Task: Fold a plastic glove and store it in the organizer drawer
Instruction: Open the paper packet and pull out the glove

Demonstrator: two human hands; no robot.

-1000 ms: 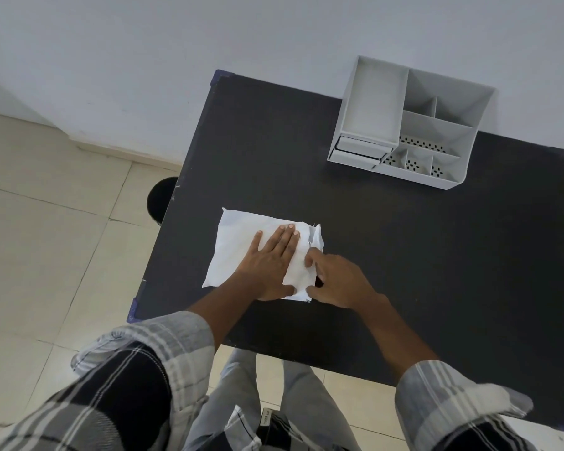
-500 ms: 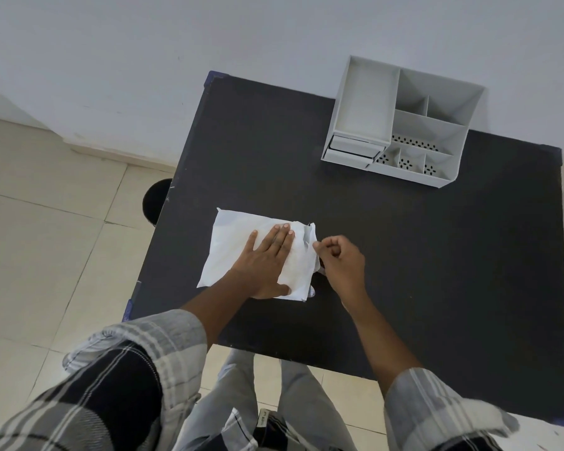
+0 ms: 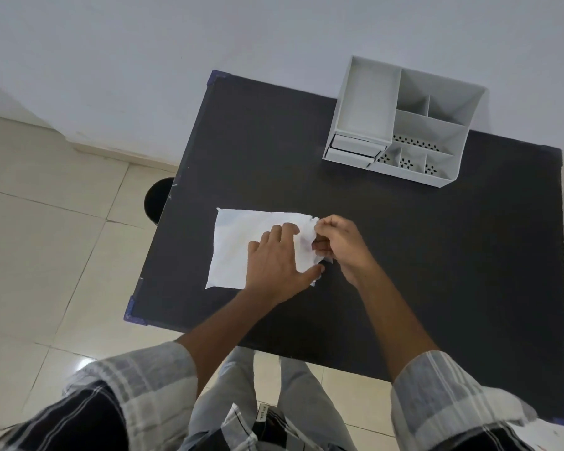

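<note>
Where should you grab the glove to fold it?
Grab the crinkled edge of the glove on its right side, coming from the right, where the right hand pinches it. That edge is already lifted off the table, while the left hand presses the flat part down.

Left hand [image 3: 275, 263] covers the glove [image 3: 238, 247] at centre frame; right hand [image 3: 340, 244] hides its crumpled edge. Sleeves cut off at bottom edge.
</note>
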